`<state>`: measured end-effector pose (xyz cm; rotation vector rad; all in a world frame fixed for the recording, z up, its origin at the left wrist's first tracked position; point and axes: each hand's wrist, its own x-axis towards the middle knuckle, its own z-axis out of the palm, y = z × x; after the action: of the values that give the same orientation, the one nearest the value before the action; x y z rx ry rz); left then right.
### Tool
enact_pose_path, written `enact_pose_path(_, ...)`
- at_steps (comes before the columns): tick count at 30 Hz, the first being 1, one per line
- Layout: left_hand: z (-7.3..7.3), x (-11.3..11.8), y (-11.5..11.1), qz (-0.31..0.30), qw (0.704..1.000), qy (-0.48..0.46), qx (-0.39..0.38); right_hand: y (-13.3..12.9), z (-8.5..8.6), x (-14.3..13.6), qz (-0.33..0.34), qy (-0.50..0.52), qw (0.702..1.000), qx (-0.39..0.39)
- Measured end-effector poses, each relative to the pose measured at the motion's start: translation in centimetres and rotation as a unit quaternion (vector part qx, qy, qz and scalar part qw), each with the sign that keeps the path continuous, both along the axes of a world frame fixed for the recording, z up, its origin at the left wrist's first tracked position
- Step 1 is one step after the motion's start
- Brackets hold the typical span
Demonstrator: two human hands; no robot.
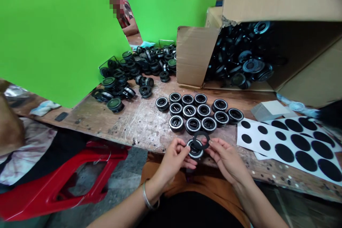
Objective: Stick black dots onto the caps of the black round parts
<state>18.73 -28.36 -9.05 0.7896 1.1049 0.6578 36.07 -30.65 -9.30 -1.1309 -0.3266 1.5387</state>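
Note:
Between finger and thumb, my left hand [176, 155] grips a round black part with a pale ring [197, 154] at the table's near edge. My right hand [223, 155] pinches a thin flat black ring [198, 143], which overlaps the top of that round part. Whether the two are touching I cannot tell. Just beyond my hands, several similar round parts [189, 111] stand in rough rows, pale rings facing up. To the right of my right hand lie white sheets [272, 149] bearing black round stickers of several sizes.
A heap of black round parts [141, 62] lies at the back. At right, an open cardboard box [197, 57] on its side holds many more. Beside the sheets sits a pale block [269, 109]. Green panels [58, 28] stand behind; a co-worker's arm and red chair [88, 181] are left.

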Motion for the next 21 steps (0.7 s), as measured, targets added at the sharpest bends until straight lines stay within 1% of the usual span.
enact_pose_path(2, 0.1, 0.1, -0.9, 0.012, 0.999, -0.023, -0.026, 0.3, 0.3, 0.2, -0.006, -0.016, 1.0, 0.007)
enact_pose_path(4, 0.0, 0.0, -1.3, 0.017, 0.999, -0.025, -0.03, 0.2, 0.4, 0.6, -0.005, -0.043, 0.999, 0.002)
enact_pose_path(7, -0.4, -0.1, -0.9, 0.025, 0.999, -0.019, -0.025, -0.4, 0.5, 1.0, 0.011, -0.081, 0.997, -0.015)
enact_pose_path(11, -0.5, -0.2, -0.5, 0.013, 0.998, -0.037, -0.05, -1.1, 0.2, 0.9, 0.046, -0.113, 0.993, -0.01)
enact_pose_path(16, -0.5, -0.2, -0.7, 0.012, 0.997, -0.058, -0.057, -0.9, -0.3, 0.7, 0.051, -0.146, 0.988, -0.011)
enact_pose_path(21, -1.1, -0.4, -0.8, -0.003, 0.995, -0.072, -0.065, -0.7, -0.4, 0.8, 0.056, -0.165, 0.985, -0.007)
